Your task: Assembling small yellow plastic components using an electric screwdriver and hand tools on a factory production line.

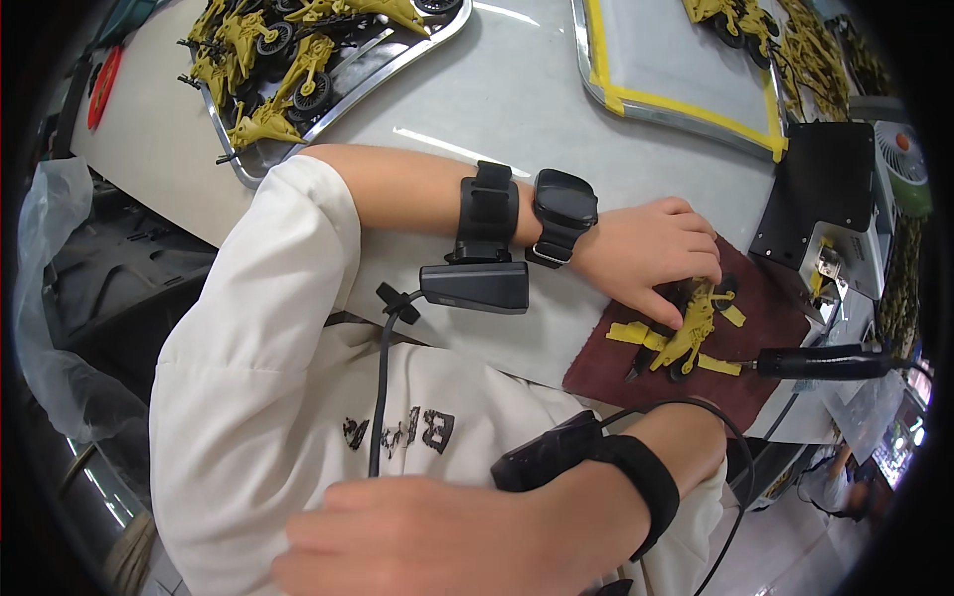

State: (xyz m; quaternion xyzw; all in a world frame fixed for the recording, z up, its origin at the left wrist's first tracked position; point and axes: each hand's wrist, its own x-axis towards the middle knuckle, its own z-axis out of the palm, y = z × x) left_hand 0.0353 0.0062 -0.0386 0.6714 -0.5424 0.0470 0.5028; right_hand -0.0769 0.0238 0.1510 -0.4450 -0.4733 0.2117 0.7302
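A yellow toy motorcycle (694, 323) with dark wheels lies on a dark red cloth (606, 366) at the right. My left hand (656, 248) reaches across to it, thumb and fingers closed about its upper part. Strips of yellow tape (717, 366) show on the cloth beside the toy. A slim black corded tool (825, 363), shaped like an electric screwdriver, lies at the cloth's right edge with its tip toward the toy. Low in front of my body is my right hand (417, 531), pointing left. Its fingers are blurred and partly cut off, so any hold cannot be made out.
A metal tray (397, 74) heaped with yellow toy motorcycles stands far left. Another tray, edged with yellow tape (696, 124), is far right. Right of the cloth are a black panel (817, 189) and a small green fan (902, 164). A black cable (745, 477) hangs by my right wrist.
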